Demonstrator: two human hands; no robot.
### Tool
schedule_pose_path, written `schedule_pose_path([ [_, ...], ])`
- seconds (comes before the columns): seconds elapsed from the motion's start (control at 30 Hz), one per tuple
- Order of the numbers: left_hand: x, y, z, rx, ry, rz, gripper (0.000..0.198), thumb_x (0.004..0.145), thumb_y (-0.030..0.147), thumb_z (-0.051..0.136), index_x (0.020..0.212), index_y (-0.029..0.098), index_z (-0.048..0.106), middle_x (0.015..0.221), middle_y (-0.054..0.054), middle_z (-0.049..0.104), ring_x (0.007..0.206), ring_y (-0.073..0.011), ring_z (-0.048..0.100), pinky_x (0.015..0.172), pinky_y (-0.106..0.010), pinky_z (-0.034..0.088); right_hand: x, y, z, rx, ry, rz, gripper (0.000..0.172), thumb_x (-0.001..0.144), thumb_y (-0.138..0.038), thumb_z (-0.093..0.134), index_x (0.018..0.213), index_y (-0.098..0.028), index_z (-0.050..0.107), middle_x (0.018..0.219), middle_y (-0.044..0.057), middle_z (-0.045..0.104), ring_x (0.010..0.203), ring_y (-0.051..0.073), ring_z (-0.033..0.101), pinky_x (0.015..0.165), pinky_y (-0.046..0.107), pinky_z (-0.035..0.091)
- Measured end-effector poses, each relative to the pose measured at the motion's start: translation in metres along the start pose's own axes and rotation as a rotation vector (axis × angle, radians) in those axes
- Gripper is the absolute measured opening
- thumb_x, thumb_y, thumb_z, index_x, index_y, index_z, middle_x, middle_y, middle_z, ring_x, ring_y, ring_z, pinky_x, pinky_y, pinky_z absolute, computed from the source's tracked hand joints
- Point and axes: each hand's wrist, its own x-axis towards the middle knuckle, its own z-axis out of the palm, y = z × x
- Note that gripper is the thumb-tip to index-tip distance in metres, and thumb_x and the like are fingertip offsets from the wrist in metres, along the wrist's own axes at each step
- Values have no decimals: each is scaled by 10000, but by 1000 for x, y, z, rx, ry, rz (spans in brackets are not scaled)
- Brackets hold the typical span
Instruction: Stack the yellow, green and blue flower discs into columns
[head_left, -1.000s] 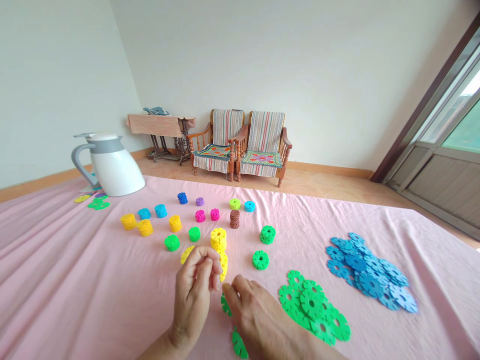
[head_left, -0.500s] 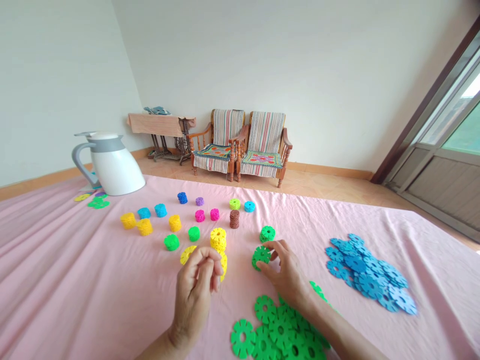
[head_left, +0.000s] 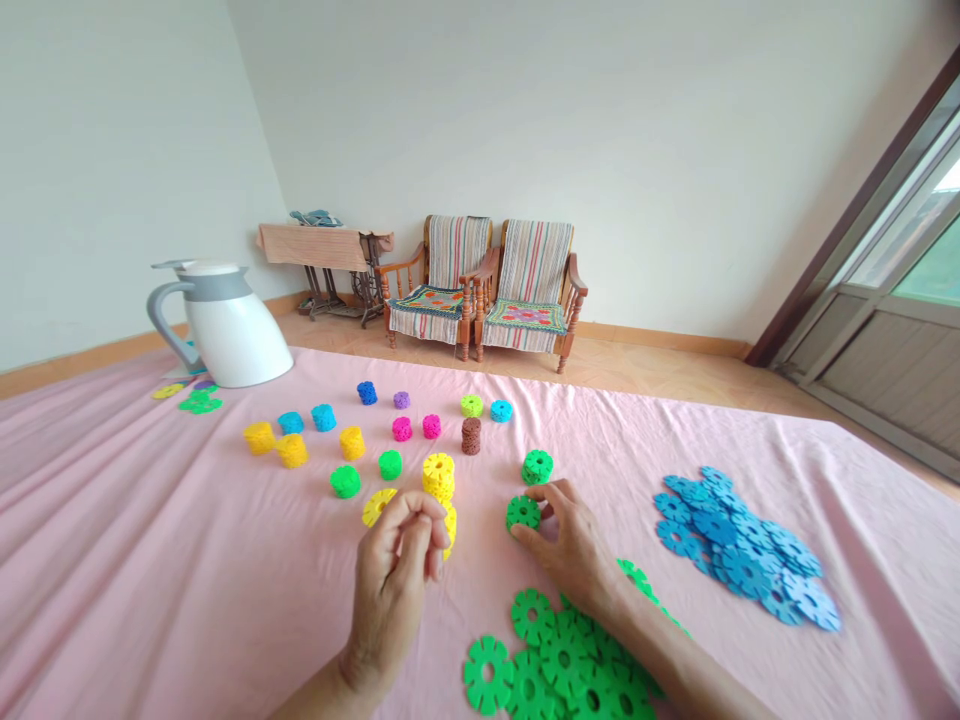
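Note:
My right hand (head_left: 566, 540) has its thumb and index finger round the sides of a short stack of green snowflake discs (head_left: 523, 513). A second green stack (head_left: 537, 466) stands just behind it. My left hand (head_left: 401, 570) hovers over the cloth with its fingers curled in and its thumb against them; no disc shows in it. Behind the left hand are yellow stacks (head_left: 438, 476) and a yellow disc (head_left: 379, 507), partly covered by the fingers. Loose green snowflake discs (head_left: 564, 655) lie in a pile below my right wrist and forearm.
Loose blue discs (head_left: 742, 545) are heaped at the right. Small stacks, including a brown stack (head_left: 471, 436) and orange-yellow stack (head_left: 292, 451), stand farther back on the pink cloth (head_left: 187, 560). A white jug (head_left: 238, 335) stands at the left rear. Two chairs (head_left: 491, 300) are beyond the table.
The view has shifted very slightly. My right hand keeps its fingers round the green stack, whose top disc now looks more level. My left hand stays curled in nearly the same place.

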Motion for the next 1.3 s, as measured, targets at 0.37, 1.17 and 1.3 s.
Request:
schedule_pose_path([
  [0.37, 0, 2, 1, -1, -3, -4, 152, 845, 246, 458, 717, 188, 516, 572, 44, 495, 432, -81, 417, 408, -178, 339, -4, -15, -20, -53, -9, -66, 180, 758, -240, 608, 931, -193, 597, 905, 41, 581, 800, 174, 575, 733, 334, 461],
  [1.17, 0, -3, 0, 57, -52, 10, 153, 882, 235, 415, 756, 195, 492, 594, 49, 496, 446, -79, 423, 419, -177, 344, -40, -73, -41, -451, -558, -89, 222, 707, -155, 519, 915, -154, 597, 1017, 141, 596, 977, 305, 558, 852, 449, 443],
  [1.3, 0, -4, 0, 60, -56, 10, 151, 882, 232, 414, 757, 194, 489, 590, 54, 489, 447, -76, 425, 420, -170, 348, -34, -64, -40, -340, -438, -135, 208, 699, -152, 519, 899, -171, 572, 950, 105, 581, 918, 256, 565, 804, 401, 465],
])
